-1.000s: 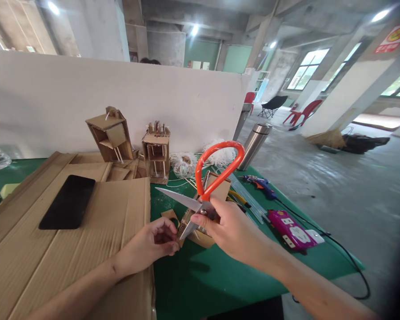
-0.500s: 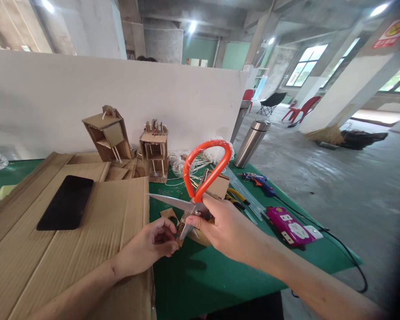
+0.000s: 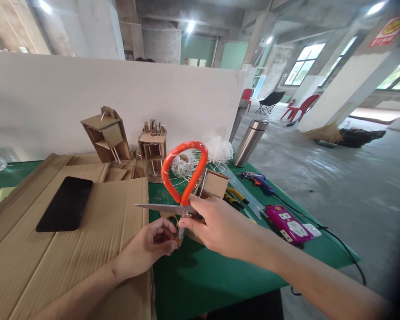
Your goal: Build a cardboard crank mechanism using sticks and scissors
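Hands meet low over the green worktop (image 3: 200, 284). The left hand (image 3: 146, 246) rests at the edge of the corrugated cardboard sheets (image 3: 86, 249), its grip pinched shut on a small cardboard piece (image 3: 173, 218). The right hand (image 3: 220, 226) has its grip closed around the pivot end of orange-handled scissors (image 3: 183, 171), blades spread open, one pointing left over the cardboard. Just behind sits a small cardboard box (image 3: 215, 183). A black phone (image 3: 65, 203) lies on the sheets. Rightward lie a magenta power strip (image 3: 288, 222) and a blue glue gun (image 3: 258, 180). Farther back stand two cardboard models (image 3: 108, 133) and a steel flask (image 3: 250, 142) before a white partition (image 3: 86, 98).
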`<state>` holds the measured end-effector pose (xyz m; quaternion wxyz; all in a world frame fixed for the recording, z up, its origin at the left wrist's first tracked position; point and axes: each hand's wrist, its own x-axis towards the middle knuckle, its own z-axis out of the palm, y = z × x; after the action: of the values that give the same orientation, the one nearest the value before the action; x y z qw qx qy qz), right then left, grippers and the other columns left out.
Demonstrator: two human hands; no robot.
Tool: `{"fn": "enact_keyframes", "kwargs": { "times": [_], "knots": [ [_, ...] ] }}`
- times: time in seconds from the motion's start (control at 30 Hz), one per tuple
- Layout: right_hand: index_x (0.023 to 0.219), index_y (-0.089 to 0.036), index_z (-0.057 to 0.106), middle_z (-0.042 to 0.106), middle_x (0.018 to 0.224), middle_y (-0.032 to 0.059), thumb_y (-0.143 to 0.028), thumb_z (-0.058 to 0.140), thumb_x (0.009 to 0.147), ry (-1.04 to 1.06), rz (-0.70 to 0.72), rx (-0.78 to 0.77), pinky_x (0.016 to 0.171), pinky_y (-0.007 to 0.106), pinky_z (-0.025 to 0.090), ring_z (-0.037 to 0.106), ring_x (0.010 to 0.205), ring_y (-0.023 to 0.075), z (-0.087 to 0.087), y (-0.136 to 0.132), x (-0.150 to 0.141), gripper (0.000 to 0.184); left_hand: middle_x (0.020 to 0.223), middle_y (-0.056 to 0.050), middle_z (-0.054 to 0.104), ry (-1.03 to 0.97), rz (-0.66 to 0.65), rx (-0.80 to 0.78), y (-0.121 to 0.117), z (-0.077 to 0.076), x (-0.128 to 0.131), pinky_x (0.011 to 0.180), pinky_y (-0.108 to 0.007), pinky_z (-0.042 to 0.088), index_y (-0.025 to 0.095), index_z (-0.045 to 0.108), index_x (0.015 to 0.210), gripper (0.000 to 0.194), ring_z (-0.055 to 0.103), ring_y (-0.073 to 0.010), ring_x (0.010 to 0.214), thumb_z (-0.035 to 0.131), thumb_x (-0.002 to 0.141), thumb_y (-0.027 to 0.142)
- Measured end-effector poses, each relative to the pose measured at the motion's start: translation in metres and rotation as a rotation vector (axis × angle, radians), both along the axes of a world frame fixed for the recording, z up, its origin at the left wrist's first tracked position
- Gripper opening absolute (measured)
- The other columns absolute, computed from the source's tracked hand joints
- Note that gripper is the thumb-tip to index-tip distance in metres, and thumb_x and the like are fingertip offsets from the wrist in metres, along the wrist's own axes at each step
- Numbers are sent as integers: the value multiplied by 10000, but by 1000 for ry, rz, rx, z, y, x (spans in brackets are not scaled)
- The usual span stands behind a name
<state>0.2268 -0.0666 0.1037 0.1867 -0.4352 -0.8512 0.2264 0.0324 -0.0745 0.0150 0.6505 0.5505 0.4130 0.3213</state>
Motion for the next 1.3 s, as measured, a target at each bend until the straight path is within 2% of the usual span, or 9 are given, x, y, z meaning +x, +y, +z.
{"fn": "enact_keyframes", "kwargs": {
  "times": [0.2,0.4,0.6,0.73,0.87,1.0,1.13,1.23,1.3],
  "knots": [
    [876,-202,544,570,613,-25,-207,568,903,-40,18,14,486,240,280,491,541,134,2,3,-1,36,705,26,588,10,16,10,0,-1,0,606,-256,407,175,548,816,264,511,-105,612,747,725,323],
    [905,-199,541,569,596,-29,-209,560,909,-26,-38,9,464,245,249,469,487,122,-1,0,-3,22,709,24,587,-8,15,0,1,-5,0,618,-259,412,176,535,835,291,503,-104,615,747,728,345],
    [960,-172,541,645,668,20,-191,542,905,-71,-172,51,507,267,278,586,565,176,-10,-9,-12,59,724,24,570,-28,0,15,0,-6,1,613,-256,404,172,535,847,283,499,-107,642,734,751,349],
    [935,-173,537,634,660,20,-188,532,902,-67,-200,72,517,269,287,595,593,190,-12,-11,-12,36,727,25,568,-23,-5,23,1,-6,0,610,-256,401,172,531,847,278,500,-107,642,731,758,344],
    [910,-182,546,586,618,-25,-186,557,898,12,-57,5,494,259,279,503,518,137,-5,-6,-6,17,740,17,577,-10,-1,34,2,-5,1,616,-261,410,171,544,849,259,500,-111,646,729,758,328],
    [798,-191,573,544,588,-48,-222,575,908,21,59,-74,479,249,271,418,484,105,4,5,1,114,722,22,575,-2,12,26,1,-5,1,617,-260,407,171,555,824,232,500,-111,640,732,743,298],
    [921,-194,641,687,774,-12,-220,597,909,37,247,-196,552,232,372,544,595,116,8,19,4,53,753,15,574,10,18,8,0,-8,-1,634,-263,414,168,584,839,202,503,-122,679,717,740,284],
    [962,-195,667,740,918,7,-138,579,901,39,357,-289,647,238,428,631,714,132,10,28,4,122,774,13,568,-3,-14,25,0,-8,-3,650,-263,412,173,600,863,161,486,-119,686,687,774,274],
    [954,-198,678,748,925,1,-104,573,890,36,405,-329,678,241,439,656,772,140,13,33,3,155,772,14,561,-29,-33,41,0,-7,-4,655,-266,412,179,602,862,144,483,-120,686,678,789,276]
  ]
}}
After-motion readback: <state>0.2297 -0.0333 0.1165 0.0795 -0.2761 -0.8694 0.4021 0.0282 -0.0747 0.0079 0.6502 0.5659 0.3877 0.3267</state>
